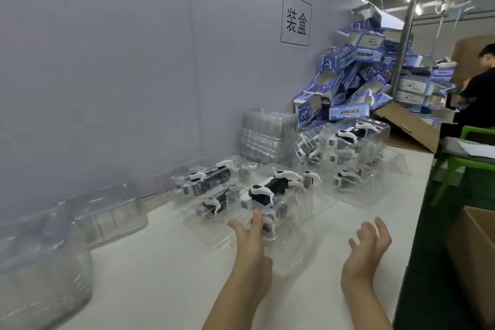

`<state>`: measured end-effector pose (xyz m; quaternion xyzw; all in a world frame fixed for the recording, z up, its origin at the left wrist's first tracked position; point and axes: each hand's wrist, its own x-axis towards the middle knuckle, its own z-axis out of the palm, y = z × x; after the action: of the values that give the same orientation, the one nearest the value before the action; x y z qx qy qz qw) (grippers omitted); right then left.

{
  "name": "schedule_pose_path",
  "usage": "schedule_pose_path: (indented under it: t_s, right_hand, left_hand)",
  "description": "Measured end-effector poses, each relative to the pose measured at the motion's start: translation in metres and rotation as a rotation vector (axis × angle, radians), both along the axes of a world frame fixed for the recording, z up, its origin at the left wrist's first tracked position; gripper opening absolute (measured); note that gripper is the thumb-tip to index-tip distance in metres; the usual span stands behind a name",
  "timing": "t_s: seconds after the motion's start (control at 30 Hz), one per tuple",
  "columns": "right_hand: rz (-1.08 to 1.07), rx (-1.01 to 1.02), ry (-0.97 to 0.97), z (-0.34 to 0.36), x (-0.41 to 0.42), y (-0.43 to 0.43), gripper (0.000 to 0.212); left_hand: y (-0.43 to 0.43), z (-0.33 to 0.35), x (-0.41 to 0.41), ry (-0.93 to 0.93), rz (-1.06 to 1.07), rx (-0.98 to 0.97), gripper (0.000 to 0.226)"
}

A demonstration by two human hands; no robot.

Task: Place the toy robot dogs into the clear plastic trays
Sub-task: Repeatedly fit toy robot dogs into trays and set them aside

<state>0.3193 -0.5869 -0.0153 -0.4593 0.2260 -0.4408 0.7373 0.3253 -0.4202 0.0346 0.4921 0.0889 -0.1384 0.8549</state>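
Note:
A white and black toy robot dog (267,191) lies in a clear plastic tray (292,238) near the middle of the white table. My left hand (250,241) touches the near side of that tray with straight fingers. My right hand (371,245) hovers to the right of the tray, palm turned inward, fingers relaxed and holding nothing. More trays with dogs (206,182) lie behind it, and a heap of filled trays (348,147) stands further back on the right.
Stacks of bare clear trays (107,211) stand at the left, with more trays (267,131) against the grey wall. Blue DOG boxes (356,80) pile up at the back. A person in black (479,94) works at the far right beside green framework (455,163).

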Motion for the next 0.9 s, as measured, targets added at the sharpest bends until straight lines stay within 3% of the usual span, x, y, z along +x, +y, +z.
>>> schedule_pose_path:
  t_s: [0.1,0.17,0.37,0.57,0.67,0.77,0.9]
  right_hand:
    - [0.061,-0.038,0.020,-0.005,0.009,-0.002,0.041]
    - [0.104,-0.093,0.031,-0.006,0.013,0.000,0.039]
    - [0.169,-0.095,0.047,-0.009,0.019,0.000,0.039]
    - [0.218,-0.209,0.045,-0.010,0.016,0.006,0.037]
    - [0.215,-0.336,0.051,-0.006,0.006,0.014,0.037]
    - [0.078,-0.576,-0.039,-0.001,-0.007,0.029,0.043]
    - [-0.041,-0.807,-0.317,0.016,-0.012,0.094,0.064]
  left_hand:
    - [-0.016,0.003,0.013,0.013,-0.010,0.042,0.084]
    - [-0.025,0.004,0.022,0.032,-0.011,0.113,0.085]
    - [-0.037,0.006,0.035,0.062,-0.046,0.075,0.093]
    - [0.009,0.007,0.017,0.120,-0.031,0.126,0.088]
    - [0.069,0.013,-0.004,0.087,0.080,0.181,0.055]
    - [0.152,0.015,-0.034,-0.073,0.275,0.236,0.022]
    - [0.260,0.011,-0.071,-0.282,0.895,0.405,0.027]
